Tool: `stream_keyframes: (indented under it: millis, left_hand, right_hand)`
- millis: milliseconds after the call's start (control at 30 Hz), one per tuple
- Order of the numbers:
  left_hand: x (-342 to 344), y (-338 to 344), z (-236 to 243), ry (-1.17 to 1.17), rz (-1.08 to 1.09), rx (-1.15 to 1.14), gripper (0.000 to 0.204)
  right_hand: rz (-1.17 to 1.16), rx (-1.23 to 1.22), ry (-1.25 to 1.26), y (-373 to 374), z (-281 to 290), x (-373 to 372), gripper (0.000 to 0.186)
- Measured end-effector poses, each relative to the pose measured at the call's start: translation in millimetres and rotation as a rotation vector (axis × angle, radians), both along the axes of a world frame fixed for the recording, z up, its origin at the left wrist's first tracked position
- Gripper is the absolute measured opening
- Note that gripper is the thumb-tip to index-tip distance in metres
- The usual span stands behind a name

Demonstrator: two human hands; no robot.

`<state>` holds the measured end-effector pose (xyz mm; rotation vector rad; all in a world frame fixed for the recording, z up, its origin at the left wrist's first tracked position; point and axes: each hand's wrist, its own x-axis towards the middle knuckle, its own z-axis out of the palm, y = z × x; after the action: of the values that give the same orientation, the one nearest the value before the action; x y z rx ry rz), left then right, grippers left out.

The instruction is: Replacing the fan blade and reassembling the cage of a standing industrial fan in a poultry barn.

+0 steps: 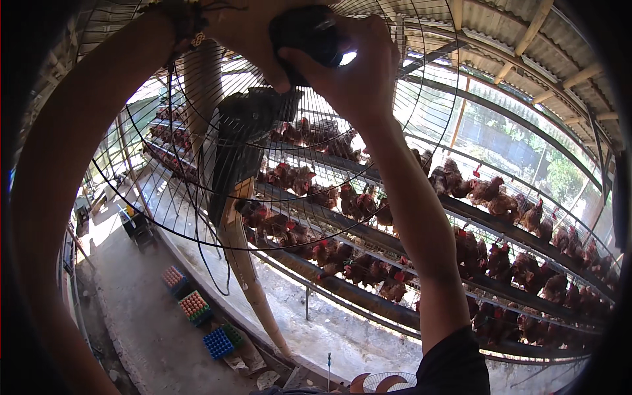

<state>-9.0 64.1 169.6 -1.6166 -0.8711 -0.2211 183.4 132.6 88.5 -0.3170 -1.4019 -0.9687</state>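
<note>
Overhead, both my hands are closed around a black rounded part (304,41) at the middle of a large wire fan guard (253,249). My left hand (240,33) wraps it from the left, with a bracelet at the wrist. From the other side, my right hand (361,76) grips it, thumb across its front. Just below, a dark fan body (247,118) shows through the wires, by a wooden post (238,247). A dark cable (220,253) dangles in a loop beside the post. Shadow hides the part's details.
Tiered cages with brown hens (355,197) run along the right, fronted by long troughs (342,284). Down on the walkway lie egg trays (195,307), a blue tray (219,342) and a dark cart (136,227). A pale ledge (178,224) borders the walkway.
</note>
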Motion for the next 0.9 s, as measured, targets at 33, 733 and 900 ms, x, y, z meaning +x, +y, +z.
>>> stream_keyframes:
  millis: [33,733,900]
  left_hand:
    - [4,-4,0,0.003,-0.006,0.002,0.144]
    - [3,4,2,-0.011,0.040,-0.012,0.150]
    - [-11,21,13,0.011,0.006,0.028,0.149]
  right_hand:
    - [-0.006,0.002,0.003,1,-3,-3,0.066]
    - [0.183,-0.342,-0.660,-25,61,42,0.067]
    - [0.015,-0.330,-0.802,-37,70,39,0.064]
